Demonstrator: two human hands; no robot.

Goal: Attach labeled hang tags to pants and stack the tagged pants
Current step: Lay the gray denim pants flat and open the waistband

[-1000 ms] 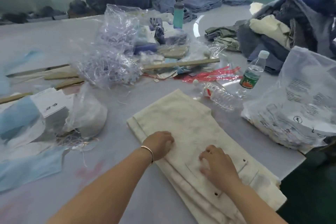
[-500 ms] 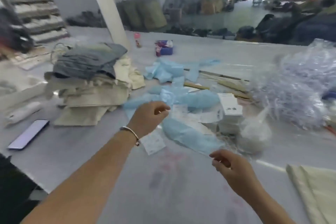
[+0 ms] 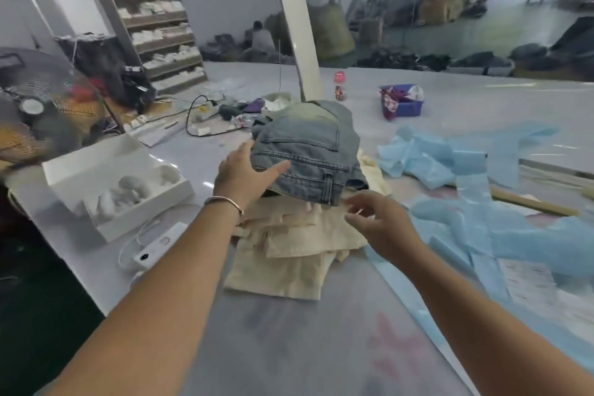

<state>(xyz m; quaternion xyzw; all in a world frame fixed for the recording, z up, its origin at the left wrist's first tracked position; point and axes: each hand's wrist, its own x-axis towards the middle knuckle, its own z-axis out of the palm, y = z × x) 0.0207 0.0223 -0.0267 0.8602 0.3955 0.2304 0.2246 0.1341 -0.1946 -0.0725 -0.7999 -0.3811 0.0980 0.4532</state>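
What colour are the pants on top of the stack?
Faded blue denim pants, clearest in the head view.

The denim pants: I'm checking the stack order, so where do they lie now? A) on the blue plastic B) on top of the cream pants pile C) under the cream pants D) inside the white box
B: the denim pants lie atop the cream pants pile, with the left hand at their edge.
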